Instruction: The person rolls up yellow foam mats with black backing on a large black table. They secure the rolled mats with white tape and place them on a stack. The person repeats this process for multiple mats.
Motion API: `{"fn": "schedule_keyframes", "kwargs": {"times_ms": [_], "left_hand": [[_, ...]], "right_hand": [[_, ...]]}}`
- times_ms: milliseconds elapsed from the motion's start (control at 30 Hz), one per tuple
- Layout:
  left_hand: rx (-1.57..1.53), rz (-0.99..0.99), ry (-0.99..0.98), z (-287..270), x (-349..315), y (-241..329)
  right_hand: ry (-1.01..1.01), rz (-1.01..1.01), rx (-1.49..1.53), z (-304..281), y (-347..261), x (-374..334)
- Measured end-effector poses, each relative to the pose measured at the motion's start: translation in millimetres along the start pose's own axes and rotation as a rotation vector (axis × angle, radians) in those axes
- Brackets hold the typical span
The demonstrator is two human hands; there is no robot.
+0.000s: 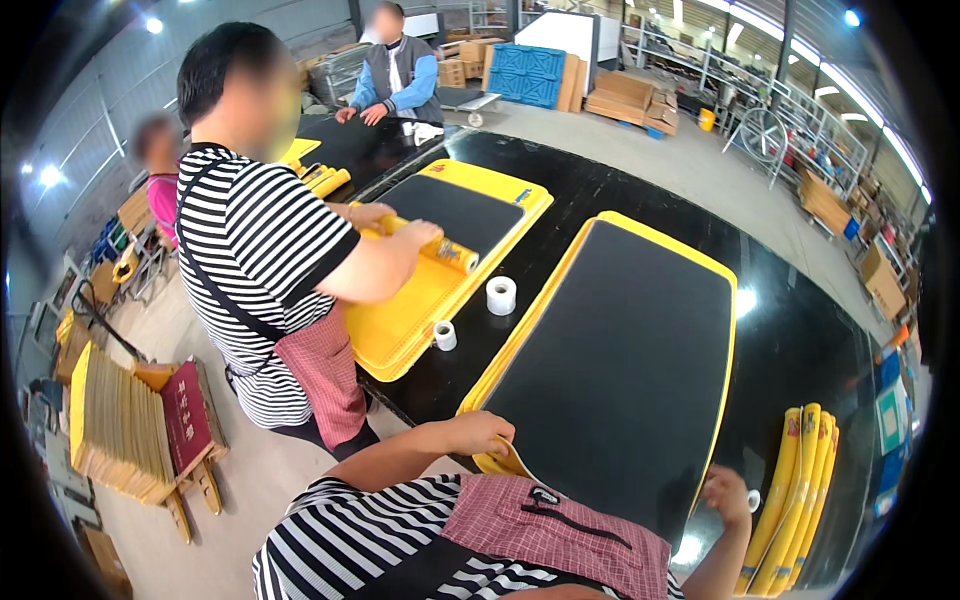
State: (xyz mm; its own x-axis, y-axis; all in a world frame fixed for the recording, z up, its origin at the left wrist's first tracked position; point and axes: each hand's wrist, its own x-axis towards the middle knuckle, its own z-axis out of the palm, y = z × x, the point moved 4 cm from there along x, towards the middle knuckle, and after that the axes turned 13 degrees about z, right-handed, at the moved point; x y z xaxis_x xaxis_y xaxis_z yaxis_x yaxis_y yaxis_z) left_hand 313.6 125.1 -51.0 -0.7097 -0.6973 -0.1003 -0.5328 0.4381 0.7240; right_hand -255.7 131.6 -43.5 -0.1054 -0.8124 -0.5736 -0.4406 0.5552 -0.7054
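A large mat [625,350] lies in front of me, its black face up with a yellow edge around it. More yellow-edged mats are stacked underneath. At the near left corner, my left hand [478,433] pinches the mat's edge, and that corner bends upward. My right hand [730,494] is at the near right edge, fingers curled against it; the contact is partly hidden. Beside the right hand stands a small white roll [753,500]. Several rolled yellow mats [790,500] lie farther right on the black table [800,345].
Left of me, a person in a striped shirt [270,230] rolls a yellow mat [450,252] over another stack. Two white rolls, a larger one [501,296] and a smaller one [445,336], stand between the stacks. Bundled cardboard [120,425] sits on the floor at left.
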Motion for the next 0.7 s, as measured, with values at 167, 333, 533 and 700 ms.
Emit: {"fn": "schedule_keyframes", "kwargs": {"times_ms": [167,333,533,700], "left_hand": [[0.013,-0.029,0.028,7.6,-3.0,-9.6],[0.002,-0.130,0.184,11.9,-11.1,-3.0],[0.327,0.000,0.395,18.4,-18.4,21.9],[0.600,0.045,0.560,-10.2,-13.7,34.3]], "right_hand": [[0.314,0.059,0.223,0.5,-54.4,128.7],[0.614,-0.071,-0.048,-0.9,-77.9,211.8],[0.589,-0.082,0.009,-24.4,-88.2,255.2],[0.503,-0.162,0.119,-4.9,-155.6,230.6]]}}
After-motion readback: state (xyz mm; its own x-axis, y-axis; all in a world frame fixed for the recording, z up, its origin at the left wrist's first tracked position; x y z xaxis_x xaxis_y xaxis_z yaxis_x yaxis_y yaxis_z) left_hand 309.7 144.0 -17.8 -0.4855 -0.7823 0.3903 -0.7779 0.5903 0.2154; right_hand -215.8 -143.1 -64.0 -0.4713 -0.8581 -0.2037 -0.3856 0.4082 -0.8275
